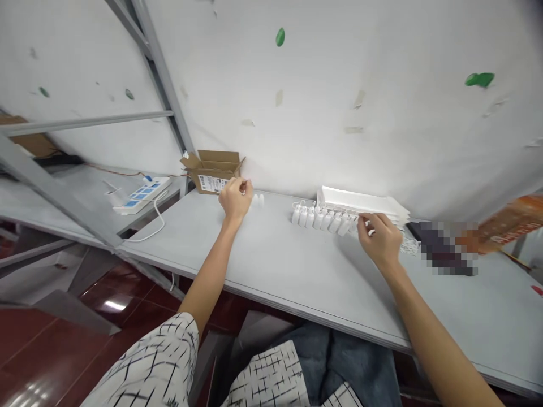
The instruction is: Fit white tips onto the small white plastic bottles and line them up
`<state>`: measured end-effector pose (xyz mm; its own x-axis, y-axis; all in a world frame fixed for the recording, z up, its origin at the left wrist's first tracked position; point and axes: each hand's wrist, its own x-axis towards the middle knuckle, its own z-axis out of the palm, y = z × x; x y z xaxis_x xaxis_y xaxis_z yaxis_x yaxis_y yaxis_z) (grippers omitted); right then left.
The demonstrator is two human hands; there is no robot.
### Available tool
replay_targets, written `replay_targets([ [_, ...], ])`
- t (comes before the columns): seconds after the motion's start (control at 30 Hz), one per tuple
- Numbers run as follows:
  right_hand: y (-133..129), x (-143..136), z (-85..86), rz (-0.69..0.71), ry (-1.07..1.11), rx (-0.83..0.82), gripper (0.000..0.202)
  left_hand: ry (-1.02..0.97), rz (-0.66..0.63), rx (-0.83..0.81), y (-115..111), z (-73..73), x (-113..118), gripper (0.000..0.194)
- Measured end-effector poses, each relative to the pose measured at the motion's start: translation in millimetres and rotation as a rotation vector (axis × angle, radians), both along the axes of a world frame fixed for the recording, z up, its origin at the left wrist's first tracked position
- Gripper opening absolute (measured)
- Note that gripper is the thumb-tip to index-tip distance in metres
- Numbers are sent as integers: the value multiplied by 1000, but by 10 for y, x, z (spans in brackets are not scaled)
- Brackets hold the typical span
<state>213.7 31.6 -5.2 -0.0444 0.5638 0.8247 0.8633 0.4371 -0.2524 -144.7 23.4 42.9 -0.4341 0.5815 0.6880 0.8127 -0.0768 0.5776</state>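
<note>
While two bare hands reach over one grey table, at least seven small white bottle-shaped pieces with thin loops on top stand in a row right of the frame's centre; the right end is too crowded to count. The right hand is at that end, thumb and forefinger brought together, though whether they grip a piece I cannot tell. Left of centre, the left hand has its fingers curled in, and whether anything is pinched there I cannot tell; just beside it are at least two small white bits. One open cardboard box stands behind the left hand, which covers part of its front. Behind the row lies one white stack; the right hand partly blocks a white stringy heap. One power strip lies at left; one blurred dark object and one orange package are at right.
</note>
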Motion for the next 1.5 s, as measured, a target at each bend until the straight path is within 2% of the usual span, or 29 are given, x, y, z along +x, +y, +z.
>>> replay_targets([
  [0.1,19,102,-18,6,15,32,19,-15,34,-114,-3,-95,-277,19],
  [0.23,50,197,-40,19,35,64,19,-16,56,-254,4,-200,-426,21],
  [0.3,52,217,-44,20,52,68,19,-13,56,-231,28,-233,-468,27],
  [0.4,50,221,-49,26,71,47,19,-46,42,-95,100,-290,-567,45],
  [0.6,64,256,-38,50,92,31,20,-433,-291,-45,337,-507,-741,44],
  [0.73,-92,158,81,19,136,53,20,-603,-395,-20,428,-612,-738,50],
  [0.8,-230,-55,162,79,179,65,18,-638,-413,-20,430,-626,-754,55],
  [0.9,-372,-617,254,397,155,-22,19,-638,-447,-79,387,-620,-817,63],
  [0.97,-343,-1076,278,592,117,-131,30,-616,-471,-135,346,-613,-858,70],
  [1.03,-204,-1517,268,703,78,-251,48,-613,-494,-156,317,-614,-874,73],
  [1.13,135,-2048,203,726,26,-447,81,-606,-550,-161,317,-636,-849,76],
  [1.23,498,-2408,120,701,-59,-570,100,-582,-601,-203,354,-671,-803,80],
  [1.37,836,-2710,19,686,-70,-699,99,-594,-599,-227,397,-713,-757,81],
  [1.5,918,-2885,-82,719,-115,-690,85,-542,-550,-270,407,-737,-714,66],
])
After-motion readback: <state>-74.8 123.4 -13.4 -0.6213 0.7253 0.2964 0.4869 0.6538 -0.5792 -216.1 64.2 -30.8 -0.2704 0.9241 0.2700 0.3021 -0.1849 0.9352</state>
